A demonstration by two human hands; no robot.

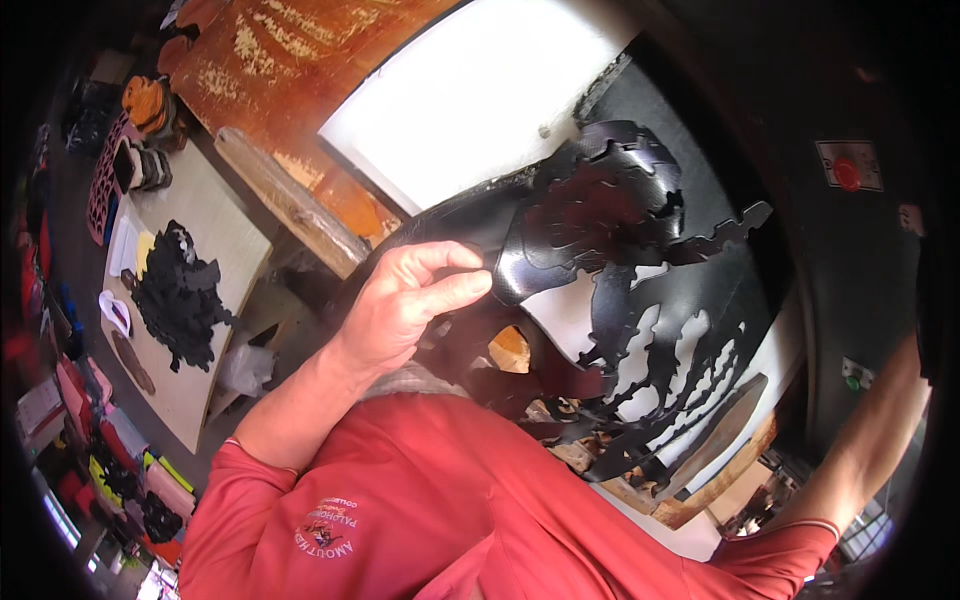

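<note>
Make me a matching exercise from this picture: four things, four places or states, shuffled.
1. Black sheet
2. White board
3. Red button
4. Black pieces

A. Heaped on a pale table, left
B. Top middle of the picture
C. Full of cut-out gaps, beside the left hand
D. On a dark panel, right

Pairs: 1-C, 2-B, 3-D, 4-A
</note>
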